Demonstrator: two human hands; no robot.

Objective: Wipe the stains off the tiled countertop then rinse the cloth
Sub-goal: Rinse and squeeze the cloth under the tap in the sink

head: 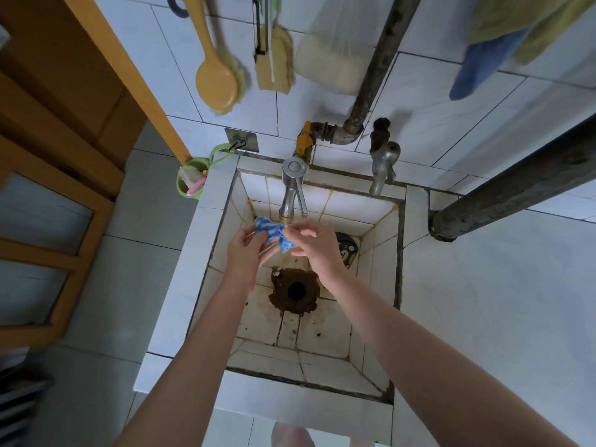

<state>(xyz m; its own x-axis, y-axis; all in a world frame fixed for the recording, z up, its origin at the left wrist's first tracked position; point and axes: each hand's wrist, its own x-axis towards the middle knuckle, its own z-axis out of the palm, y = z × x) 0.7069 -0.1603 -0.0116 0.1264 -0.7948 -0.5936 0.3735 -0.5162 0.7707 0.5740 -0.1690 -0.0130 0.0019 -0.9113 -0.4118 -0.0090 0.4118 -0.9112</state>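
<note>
A small blue-and-white cloth (272,232) is bunched up just below the spout of the chrome tap (292,188), over the tiled sink basin (383,253). My left hand (246,253) grips the cloth's left part from below. My right hand (317,245) pinches its right end with thumb and fingers. Both hands are held above the stained drain hole (296,290). The white tiled countertop (493,301) spreads to the right of the basin. Running water cannot be made out.
A second old tap (383,162) and a yellow valve (304,138) sit on the back wall beside a rusty pipe (377,66). Brushes (216,82) and a sponge hang above. A green cup (190,182) hangs at the basin's left corner. A dark pipe (516,188) crosses the countertop.
</note>
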